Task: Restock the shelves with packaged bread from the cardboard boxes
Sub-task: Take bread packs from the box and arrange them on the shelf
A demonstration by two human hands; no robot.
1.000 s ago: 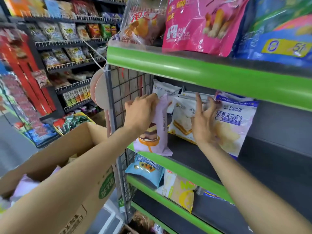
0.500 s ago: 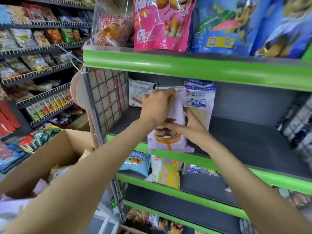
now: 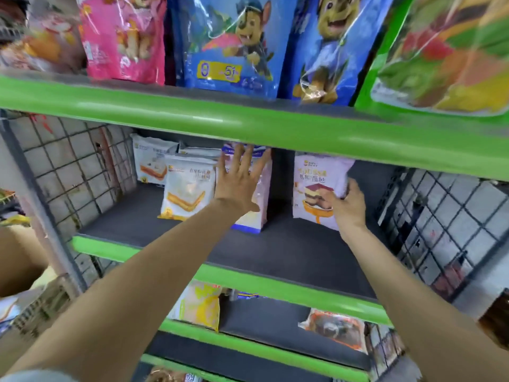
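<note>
Two hands reach onto the dark middle shelf [image 3: 289, 252]: your left hand [image 3: 239, 183] lies flat with fingers spread against the front of an upright bread packet [image 3: 257, 213], while your right hand [image 3: 345, 205] grips the lower right edge of the lilac bread packet [image 3: 316, 183] standing just to its right. Two white bread packets [image 3: 187, 188] stand farther left, and part of a cardboard box [image 3: 19, 257] shows at the near left edge.

Both our arms reach forward.
Our left hand [image 3: 239, 181] is flat with fingers spread; our right hand [image 3: 347, 205] has fingers curled in a grip.
</note>
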